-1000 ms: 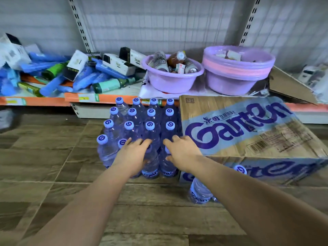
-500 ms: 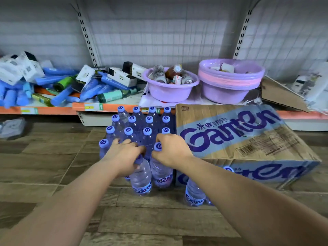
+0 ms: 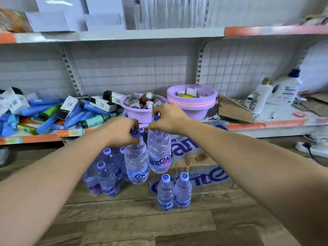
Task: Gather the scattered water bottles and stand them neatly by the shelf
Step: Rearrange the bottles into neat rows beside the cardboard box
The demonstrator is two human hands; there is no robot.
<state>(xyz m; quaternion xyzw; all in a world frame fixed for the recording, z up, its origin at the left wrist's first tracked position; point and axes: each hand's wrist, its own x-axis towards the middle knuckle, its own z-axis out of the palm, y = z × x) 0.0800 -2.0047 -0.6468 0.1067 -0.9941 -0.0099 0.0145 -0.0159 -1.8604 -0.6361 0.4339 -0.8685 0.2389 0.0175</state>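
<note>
Above the standing bottles (image 3: pixel 104 173) by the shelf (image 3: pixel 266 124): left hand (image 3: pixel 122 130) clenched the left bottle (image 3: pixel 136 162) by its neck, right hand (image 3: pixel 168 118) the right bottle (image 3: pixel 159 153). Best lowered plumb, bases flat, snug against the rows.

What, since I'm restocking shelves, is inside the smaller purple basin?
Inside the basin lie a few small bottles and a small box, piled together. The right hand covers its right edge, and the pile hides the bottom.
</note>
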